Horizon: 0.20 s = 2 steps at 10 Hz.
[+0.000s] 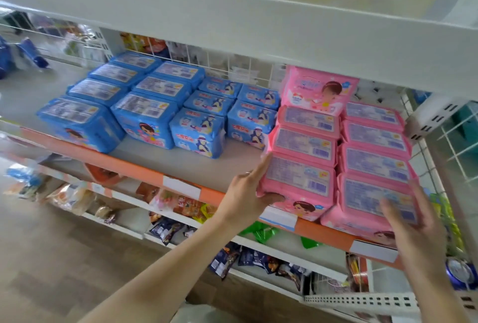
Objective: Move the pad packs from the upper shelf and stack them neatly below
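On the left side of the shelf [134,165] sit the blue packs [144,105]. They lie in neat rows, side by side, and some rows are taller than others. To the right of them is a bare patch of shelf, and then come the pink pad packs [336,147]. These lie flat in two rows that run from the front edge to the back. One more pink pack [319,90] stands up at the very back.

The left hand [248,193] is on the left side of the front pink pack [297,185]. Its fingers lie straight along the side and the thumb tucks under the front corner, so it holds the pack. The right hand [413,222] is blurry. Its fingers are spread flat over the front right pink pack [372,193]. The two hands are well apart, one at each side of the pink rows.

Under this shelf, lower shelves hold snack bags [181,206].
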### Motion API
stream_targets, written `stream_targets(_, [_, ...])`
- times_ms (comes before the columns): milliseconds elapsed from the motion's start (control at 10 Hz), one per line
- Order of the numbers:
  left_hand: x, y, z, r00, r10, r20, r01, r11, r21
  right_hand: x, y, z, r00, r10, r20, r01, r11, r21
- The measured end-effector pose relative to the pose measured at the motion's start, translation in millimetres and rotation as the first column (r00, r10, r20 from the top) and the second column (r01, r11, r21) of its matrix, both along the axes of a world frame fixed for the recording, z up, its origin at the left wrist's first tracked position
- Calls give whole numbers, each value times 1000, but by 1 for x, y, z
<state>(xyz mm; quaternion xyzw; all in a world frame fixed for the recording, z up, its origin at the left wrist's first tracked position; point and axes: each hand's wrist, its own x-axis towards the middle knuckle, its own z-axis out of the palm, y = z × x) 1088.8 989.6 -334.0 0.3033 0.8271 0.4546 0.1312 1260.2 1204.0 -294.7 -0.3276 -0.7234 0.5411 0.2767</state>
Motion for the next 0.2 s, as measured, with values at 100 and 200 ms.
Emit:
stream_targets(100, [8, -10, 10, 999, 0, -47, -4, 994, -105, 6, 7, -4, 998, 47, 35, -49, 997, 52])
stream_targets(200, [11, -41, 15, 991, 77, -110, -104, 960, -261, 14, 13, -5, 979, 48, 199, -117, 929, 352])
